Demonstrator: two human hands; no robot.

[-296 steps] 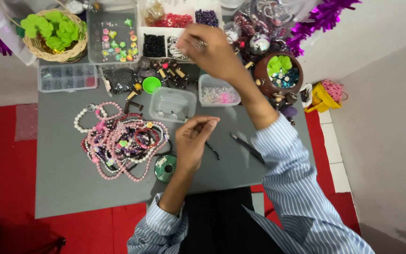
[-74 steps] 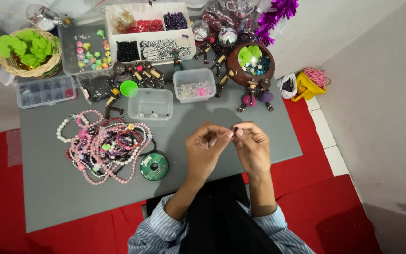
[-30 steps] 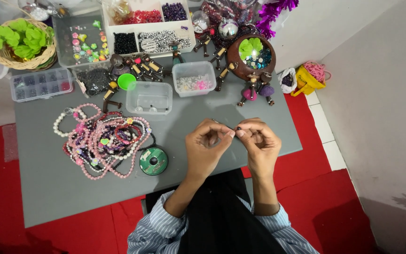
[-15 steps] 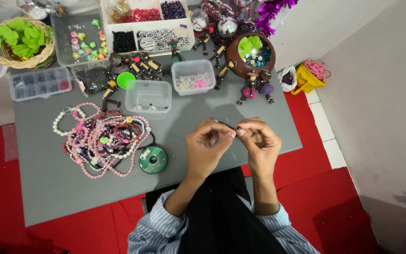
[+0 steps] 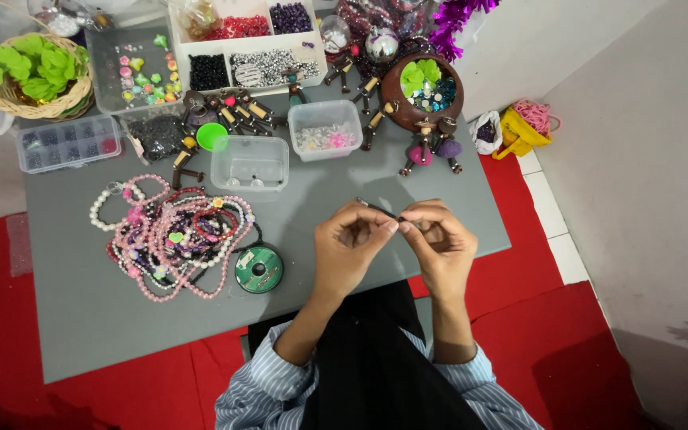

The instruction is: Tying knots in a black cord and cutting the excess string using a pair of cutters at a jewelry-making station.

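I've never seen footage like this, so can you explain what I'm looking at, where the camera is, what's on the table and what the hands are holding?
There is no machine here. A person wears a camera on the head, so the view looks straight down at their own two hands and striped sleeves.

The left hand and the right hand meet fingertip to fingertip above the grey table. Between them they pinch a thin dark tool, like a needle or pin. Anything smaller there is too tiny to tell.

On the table lie a heap of pink and white bead bracelets, a green spool of cord, a nearly empty clear tub and a second clear tub with pale beads. Farther back stand a white divided tray of beads, a brown bowl and a woven basket with green pieces.
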